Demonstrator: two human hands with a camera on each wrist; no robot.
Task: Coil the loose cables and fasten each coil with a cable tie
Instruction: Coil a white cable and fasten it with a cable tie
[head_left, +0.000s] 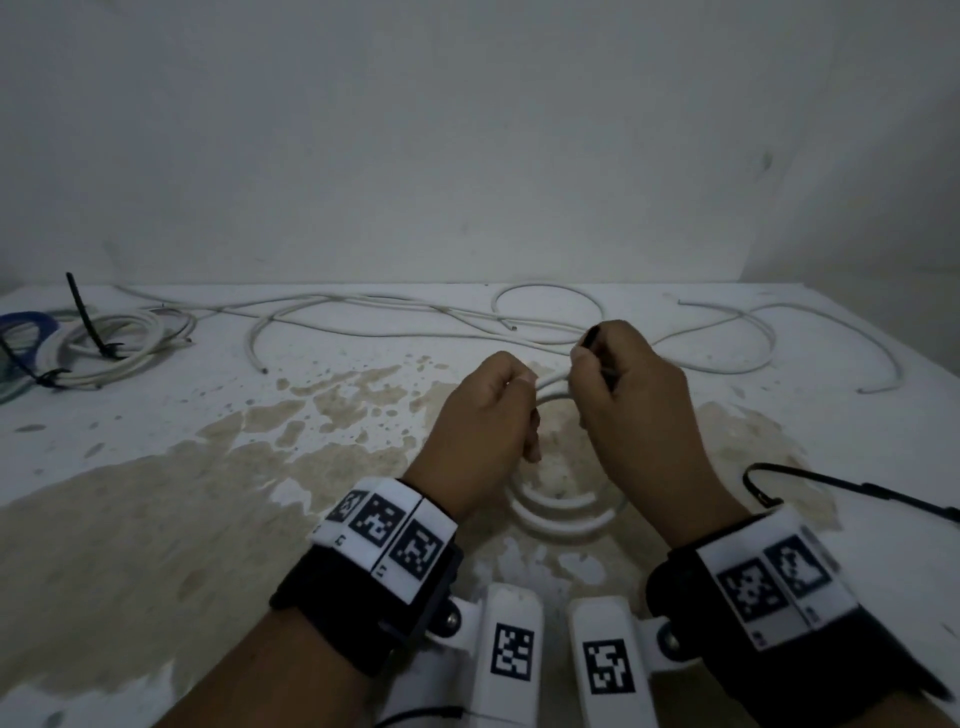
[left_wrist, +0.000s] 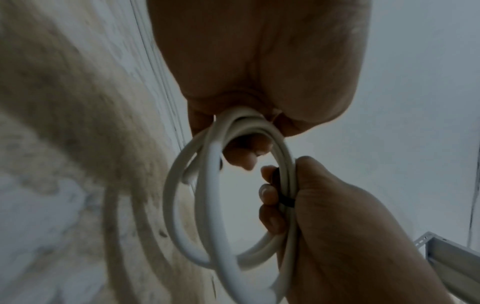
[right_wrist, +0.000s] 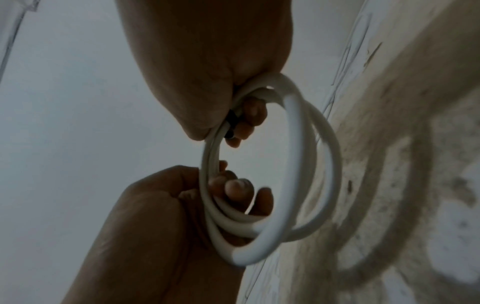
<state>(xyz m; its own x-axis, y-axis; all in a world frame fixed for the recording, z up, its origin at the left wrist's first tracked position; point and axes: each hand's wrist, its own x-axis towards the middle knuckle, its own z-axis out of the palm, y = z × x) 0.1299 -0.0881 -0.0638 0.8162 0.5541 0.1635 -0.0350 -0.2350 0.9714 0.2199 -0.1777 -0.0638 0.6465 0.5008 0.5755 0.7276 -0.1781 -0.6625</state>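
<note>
A white cable coil (head_left: 558, 514) of a few loops hangs above the stained table, held between both hands. My left hand (head_left: 488, 410) grips the coil's left side, fingers curled through the loops (left_wrist: 215, 205). My right hand (head_left: 623, 395) grips the opposite side together with a black cable tie (head_left: 592, 338), whose end sticks up past the thumb. In the left wrist view the cable tie (left_wrist: 285, 200) crosses the strands under the right fingers. The right wrist view shows the cable tie (right_wrist: 231, 121) pressed against the coil (right_wrist: 293, 164).
Loose white cables (head_left: 415, 312) sprawl along the table's back edge by the wall. Tied white coils (head_left: 119, 343) with black ties and a blue coil (head_left: 26, 327) lie at the far left. A black cable (head_left: 831, 483) lies on the right.
</note>
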